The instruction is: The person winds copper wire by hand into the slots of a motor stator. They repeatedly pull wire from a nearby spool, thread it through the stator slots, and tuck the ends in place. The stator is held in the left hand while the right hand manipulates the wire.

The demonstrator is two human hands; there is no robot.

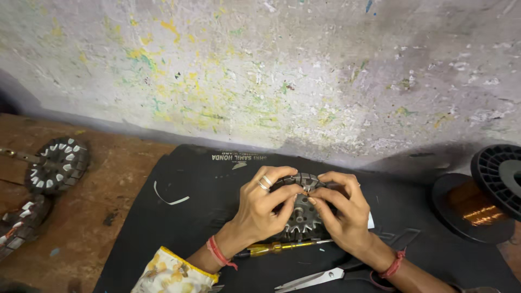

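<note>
- Head view: the left hand [266, 203], two silver rings on its fingers, and the right hand [342, 209] both grasp a round grey metal toothed motor core [302, 217], standing tilted on a black rubber mat [179, 228]; the fingertips meet at its upper rim.
- Just below the core lie a yellow-handled screwdriver [277, 248] and a pair of steel scissors [320, 278], both on the mat.
- A thin white strip [168, 199] lies on the mat to the left.
- On the brown wooden bench [114, 179], far left, sits another round core with white slot liners [57, 164].
- Far right, a black plastic spool of copper wire [480, 203] rests near the paint-speckled wall [271, 70].
</note>
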